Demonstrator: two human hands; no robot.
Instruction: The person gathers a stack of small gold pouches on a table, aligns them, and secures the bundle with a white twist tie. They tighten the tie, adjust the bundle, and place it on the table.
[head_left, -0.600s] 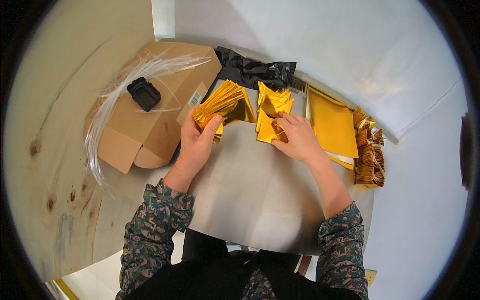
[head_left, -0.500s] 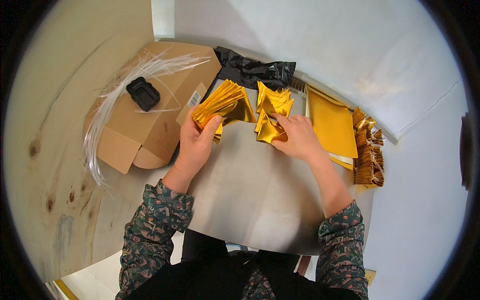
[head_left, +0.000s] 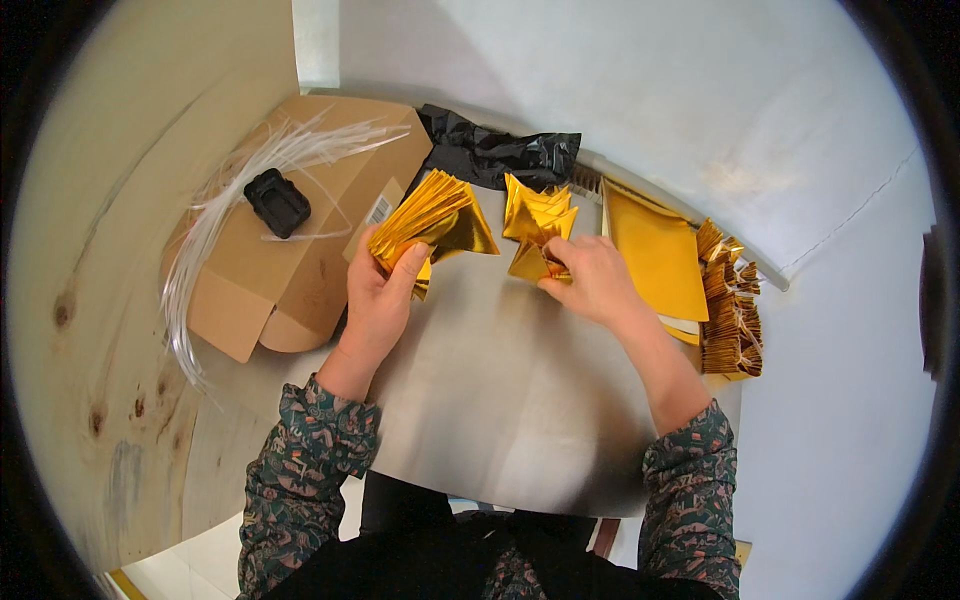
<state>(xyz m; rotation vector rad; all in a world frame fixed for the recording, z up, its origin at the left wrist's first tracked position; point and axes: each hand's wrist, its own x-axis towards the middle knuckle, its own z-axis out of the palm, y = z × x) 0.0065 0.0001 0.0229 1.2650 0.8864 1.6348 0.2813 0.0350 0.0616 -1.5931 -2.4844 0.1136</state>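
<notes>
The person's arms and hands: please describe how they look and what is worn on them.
Both arms wear long sleeves of dark green fabric with a small, busy pattern in reddish and pale tones. The left sleeve and the right sleeve are pushed back, leaving the forearms bare. The left hand and right hand are bare, with no gloves; no rings or watch show.

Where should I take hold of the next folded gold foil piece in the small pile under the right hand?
Probably by its near lower corner, coming from the right. The pile of folded gold pieces fans away toward the black bag, so only the near tips stand free. The right hand pinches one there already, while the left hand grips the fanned gold stack.
</notes>
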